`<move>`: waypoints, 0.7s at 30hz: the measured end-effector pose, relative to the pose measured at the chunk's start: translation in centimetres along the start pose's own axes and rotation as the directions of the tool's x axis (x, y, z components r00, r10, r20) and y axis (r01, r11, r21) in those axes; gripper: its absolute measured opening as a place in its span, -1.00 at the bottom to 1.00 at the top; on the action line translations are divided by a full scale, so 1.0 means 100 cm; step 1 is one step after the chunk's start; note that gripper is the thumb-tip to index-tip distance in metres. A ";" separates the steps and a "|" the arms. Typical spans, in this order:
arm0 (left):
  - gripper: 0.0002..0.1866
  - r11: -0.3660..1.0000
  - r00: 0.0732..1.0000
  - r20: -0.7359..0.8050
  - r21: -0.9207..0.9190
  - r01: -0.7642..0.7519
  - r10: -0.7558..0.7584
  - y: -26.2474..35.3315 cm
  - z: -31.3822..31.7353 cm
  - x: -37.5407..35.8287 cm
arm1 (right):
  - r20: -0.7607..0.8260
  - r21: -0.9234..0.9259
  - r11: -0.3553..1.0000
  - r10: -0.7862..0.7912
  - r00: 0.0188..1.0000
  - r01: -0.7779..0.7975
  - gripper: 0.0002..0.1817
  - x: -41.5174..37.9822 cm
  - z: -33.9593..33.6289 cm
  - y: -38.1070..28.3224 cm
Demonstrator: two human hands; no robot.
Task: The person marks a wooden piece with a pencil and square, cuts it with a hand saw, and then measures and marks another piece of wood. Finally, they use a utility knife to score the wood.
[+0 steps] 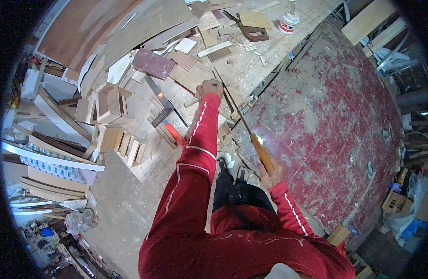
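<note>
My right hand [272, 173] is closed around the orange-brown wooden handle of a handsaw [262, 152]. Its long thin blade points forward and left, passing just right of my left hand [209, 87]. That hand is closed and pressed down at the bench edge, on a small piece of wood [191, 102] whose end sticks out to the left; the rest is hidden under the fingers. A flat board [186, 76] lies just beyond. Left of my forearm are a metal try square [162, 100] and a tool with a red handle [176, 135].
Small wooden boxes [112, 104] stand on the bench's left. Farther back lie wood offcuts, a maroon board [152, 63], another handsaw [253, 33] and a white tub [288, 22]. Curved panels [51, 156] are stacked at far left. A worn red tiled floor [330, 121] extends right.
</note>
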State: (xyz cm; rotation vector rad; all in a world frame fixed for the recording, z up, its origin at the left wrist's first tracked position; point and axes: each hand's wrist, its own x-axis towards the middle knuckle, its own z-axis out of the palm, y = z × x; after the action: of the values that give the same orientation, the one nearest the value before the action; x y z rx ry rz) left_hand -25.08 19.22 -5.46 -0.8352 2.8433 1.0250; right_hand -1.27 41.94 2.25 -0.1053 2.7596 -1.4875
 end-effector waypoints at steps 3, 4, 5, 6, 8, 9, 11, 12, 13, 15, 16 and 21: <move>-0.78 0.999 0.998 -0.071 0.049 0.001 0.003 -0.004 0.008 0.002 | -0.122 -0.007 0.981 -0.191 0.974 0.192 -0.52 -0.014 0.004 0.016; -0.79 0.999 0.997 -0.077 0.051 -0.008 0.012 -0.004 0.007 0.002 | -0.121 -0.008 0.981 -0.191 0.974 0.191 -0.52 -0.012 0.003 0.014; -0.79 0.998 0.996 -0.083 0.054 -0.015 0.020 -0.003 0.007 0.002 | -0.065 0.005 0.997 -0.072 0.995 0.072 -0.52 -0.007 0.003 0.010; -0.79 0.998 0.996 -0.083 0.055 -0.014 0.018 -0.003 0.006 0.000 | -0.007 0.014 0.999 0.049 0.999 -0.049 -0.52 0.000 0.003 0.004; -0.79 0.999 0.997 -0.067 -0.028 -0.024 0.022 -0.002 0.005 -0.001 | 0.013 0.059 0.995 0.082 0.997 -0.082 -0.52 0.011 0.011 0.009; -0.79 0.999 0.998 -0.064 -0.027 -0.025 0.023 -0.003 0.006 -0.001 | 0.035 0.101 0.988 0.114 0.993 -0.117 -0.52 0.013 0.013 0.010; -0.80 0.999 1.000 -0.018 -0.046 -0.025 0.024 -0.005 0.006 0.002 | 0.008 0.095 0.995 0.042 0.999 -0.043 -0.52 0.001 0.007 0.015; -0.80 0.999 1.000 -0.019 -0.048 -0.022 0.021 -0.004 0.004 0.001 | -0.016 0.085 0.996 -0.031 0.999 0.032 -0.52 -0.006 0.003 0.017; -0.80 0.999 0.998 -0.050 -0.037 -0.026 0.024 -0.001 0.003 -0.001 | -0.013 0.084 0.996 -0.032 0.999 0.033 -0.52 -0.012 0.002 0.021; -0.80 0.999 0.997 -0.078 -0.026 -0.028 0.026 0.000 0.003 -0.004 | -0.089 0.029 0.995 -0.093 0.992 0.096 -0.53 -0.021 0.002 0.025; -0.80 0.999 0.997 -0.074 -0.023 -0.034 0.033 0.000 0.003 -0.004 | -0.090 0.028 0.995 -0.096 0.991 0.099 -0.53 -0.017 0.001 0.023; -0.79 0.999 0.997 -0.074 0.021 -0.025 0.026 -0.001 0.006 -0.002 | 0.057 0.130 0.970 0.197 0.979 -0.203 -0.57 0.020 0.013 0.004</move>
State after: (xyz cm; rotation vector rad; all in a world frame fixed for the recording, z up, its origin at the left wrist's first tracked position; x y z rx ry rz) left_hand -24.98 19.57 -5.93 -0.8551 2.9282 0.9868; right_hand -3.26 40.97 1.27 0.1361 2.5377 -1.5903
